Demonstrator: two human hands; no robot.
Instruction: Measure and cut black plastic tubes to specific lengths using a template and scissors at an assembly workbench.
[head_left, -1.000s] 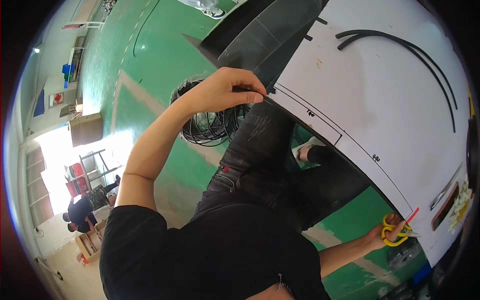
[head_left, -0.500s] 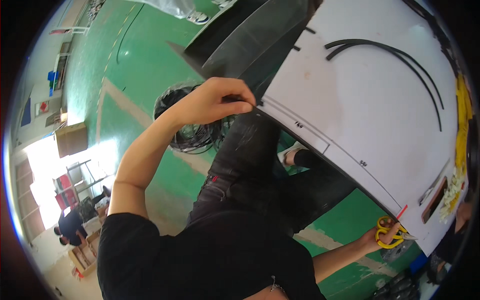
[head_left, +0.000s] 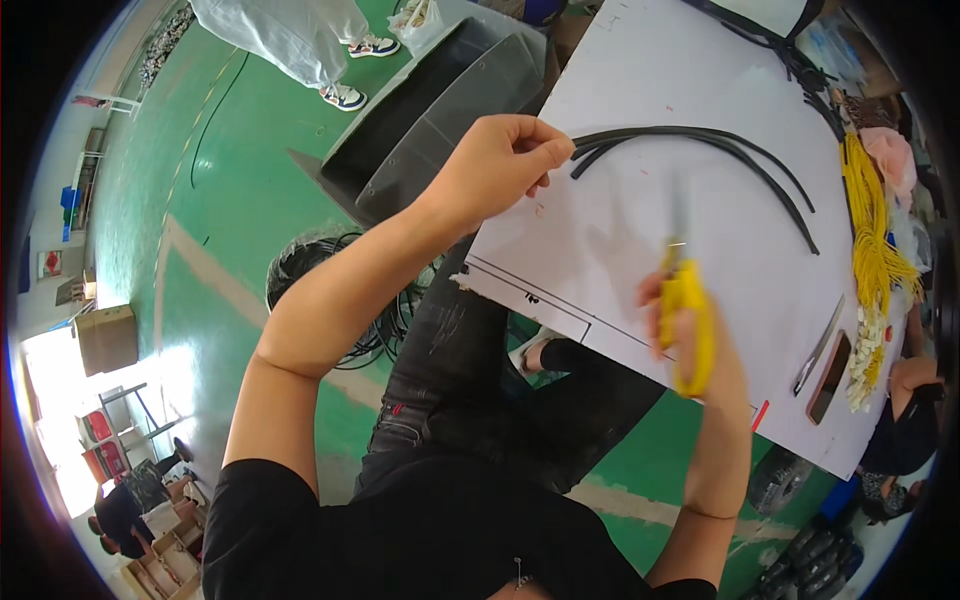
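Left hand pinching the near ends of the black cables at the edge of the white board, fingers curled together; right hand gripping yellow-handled scissors above the board, blades blurred, so whether opened or closed cannot be told. Cables arcing across the board toward a bundle of yellow wires lying along its far side, a dark flat phone resting near the board's corner, a coil of black cable sitting on the green floor beneath the left forearm.
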